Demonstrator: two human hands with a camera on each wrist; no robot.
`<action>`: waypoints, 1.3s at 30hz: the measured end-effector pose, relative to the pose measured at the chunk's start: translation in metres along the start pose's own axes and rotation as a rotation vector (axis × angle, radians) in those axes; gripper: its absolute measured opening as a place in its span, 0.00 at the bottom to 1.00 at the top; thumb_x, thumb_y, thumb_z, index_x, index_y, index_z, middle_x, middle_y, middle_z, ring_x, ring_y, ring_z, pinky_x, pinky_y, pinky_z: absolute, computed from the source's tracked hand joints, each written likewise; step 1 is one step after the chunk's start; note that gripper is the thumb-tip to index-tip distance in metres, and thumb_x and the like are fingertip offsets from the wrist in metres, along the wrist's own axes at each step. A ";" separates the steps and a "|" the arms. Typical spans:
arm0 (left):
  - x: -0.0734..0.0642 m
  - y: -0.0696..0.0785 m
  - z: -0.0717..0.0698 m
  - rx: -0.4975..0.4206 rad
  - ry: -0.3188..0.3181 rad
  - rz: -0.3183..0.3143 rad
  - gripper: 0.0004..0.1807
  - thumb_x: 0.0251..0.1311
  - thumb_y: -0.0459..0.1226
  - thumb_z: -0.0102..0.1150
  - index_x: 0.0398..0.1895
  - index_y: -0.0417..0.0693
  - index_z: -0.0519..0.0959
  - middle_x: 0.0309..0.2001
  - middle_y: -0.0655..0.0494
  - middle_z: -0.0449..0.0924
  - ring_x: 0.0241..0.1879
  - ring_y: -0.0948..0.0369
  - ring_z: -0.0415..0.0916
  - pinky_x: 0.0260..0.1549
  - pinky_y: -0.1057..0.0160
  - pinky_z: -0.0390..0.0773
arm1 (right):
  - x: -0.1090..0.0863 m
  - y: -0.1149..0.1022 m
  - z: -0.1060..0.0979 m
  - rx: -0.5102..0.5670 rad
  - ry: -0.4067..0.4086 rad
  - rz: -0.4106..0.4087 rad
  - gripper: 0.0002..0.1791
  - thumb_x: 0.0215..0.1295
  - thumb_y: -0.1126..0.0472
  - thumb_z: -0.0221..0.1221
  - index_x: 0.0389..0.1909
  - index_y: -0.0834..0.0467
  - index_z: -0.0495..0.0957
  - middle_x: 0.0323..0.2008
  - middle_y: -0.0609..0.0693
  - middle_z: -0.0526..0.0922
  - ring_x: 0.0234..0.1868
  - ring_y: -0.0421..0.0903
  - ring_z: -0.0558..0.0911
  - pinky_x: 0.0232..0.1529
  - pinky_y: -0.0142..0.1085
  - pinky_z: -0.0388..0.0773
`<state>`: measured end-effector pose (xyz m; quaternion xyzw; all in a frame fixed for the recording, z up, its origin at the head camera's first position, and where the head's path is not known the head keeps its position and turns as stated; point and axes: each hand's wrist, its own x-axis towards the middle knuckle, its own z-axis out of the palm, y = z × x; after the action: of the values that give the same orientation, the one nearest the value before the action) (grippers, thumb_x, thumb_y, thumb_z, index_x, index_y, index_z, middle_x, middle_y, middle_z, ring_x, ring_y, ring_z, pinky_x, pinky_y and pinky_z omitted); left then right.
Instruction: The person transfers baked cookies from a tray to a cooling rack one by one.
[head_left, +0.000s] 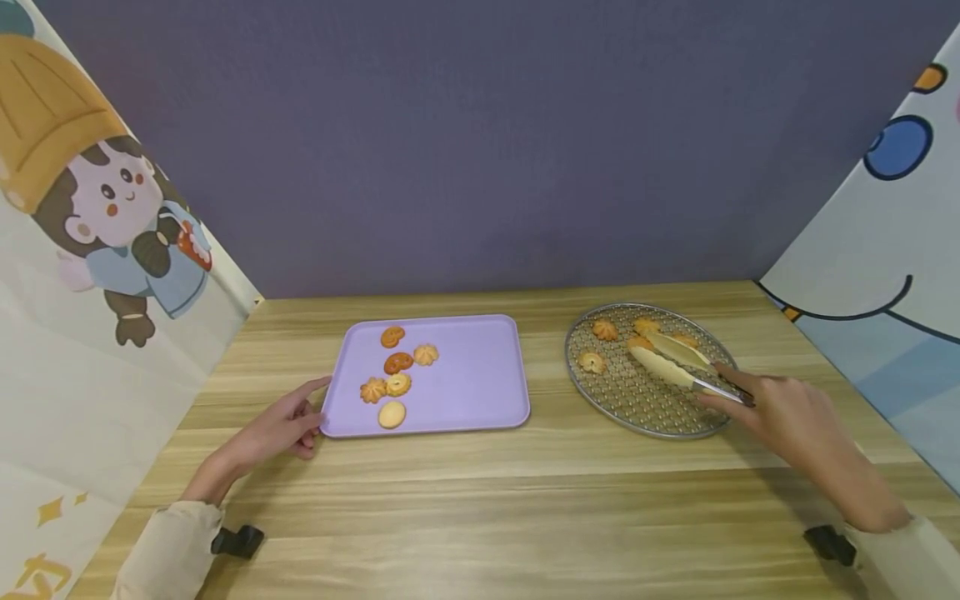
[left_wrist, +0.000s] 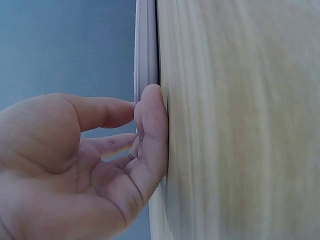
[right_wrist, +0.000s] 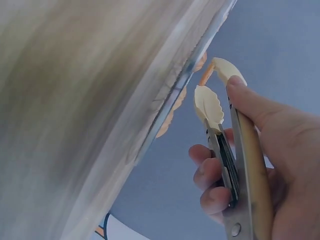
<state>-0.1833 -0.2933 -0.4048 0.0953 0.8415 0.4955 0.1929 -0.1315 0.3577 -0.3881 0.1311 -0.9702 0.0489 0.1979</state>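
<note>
At the left, my left hand holds the near-left edge of a light purple tray. In the left wrist view its thumb and curled fingers meet at the tray's rim. Several cookies of different shapes lie on the tray's left half. My right hand grips metal tongs with cream scalloped tips over a round wire rack. An orange-brown cookie shows between the tong tips in the right wrist view. Other cookies lie on the rack, some partly hidden by the tongs.
Tray and rack stand apart on a wood-grain table. A dark blue-grey panel rises behind the table. White side panels carry cartoon pictures, with a chef figure at the left.
</note>
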 end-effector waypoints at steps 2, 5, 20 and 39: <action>0.000 0.000 0.000 -0.001 0.000 0.002 0.36 0.73 0.30 0.47 0.79 0.39 0.44 0.32 0.43 0.71 0.27 0.58 0.73 0.28 0.58 0.85 | 0.000 0.002 0.002 -0.003 0.004 0.002 0.33 0.59 0.43 0.68 0.58 0.62 0.80 0.06 0.38 0.53 0.09 0.34 0.49 0.07 0.30 0.52; 0.000 0.000 0.000 0.000 -0.002 0.002 0.36 0.73 0.30 0.46 0.79 0.39 0.44 0.32 0.43 0.71 0.27 0.57 0.73 0.28 0.58 0.85 | -0.001 0.005 0.003 -0.008 -0.001 0.004 0.34 0.58 0.42 0.68 0.58 0.62 0.80 0.06 0.38 0.54 0.09 0.35 0.51 0.08 0.30 0.52; -0.003 -0.001 0.002 0.001 -0.003 -0.010 0.36 0.73 0.30 0.47 0.79 0.39 0.44 0.32 0.44 0.71 0.27 0.58 0.73 0.28 0.58 0.85 | 0.005 -0.004 0.004 -0.025 -0.085 0.005 0.35 0.59 0.39 0.66 0.60 0.60 0.79 0.07 0.40 0.56 0.09 0.38 0.55 0.08 0.31 0.54; -0.001 0.000 0.002 0.005 0.013 -0.013 0.36 0.74 0.30 0.46 0.79 0.40 0.43 0.33 0.44 0.70 0.28 0.57 0.73 0.28 0.57 0.85 | 0.005 -0.003 0.005 -0.014 -0.092 0.024 0.39 0.57 0.38 0.67 0.61 0.61 0.78 0.06 0.38 0.52 0.10 0.36 0.50 0.09 0.26 0.50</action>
<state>-0.1817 -0.2921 -0.4050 0.0869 0.8445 0.4929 0.1905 -0.1371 0.3533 -0.3903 0.1202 -0.9801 0.0382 0.1535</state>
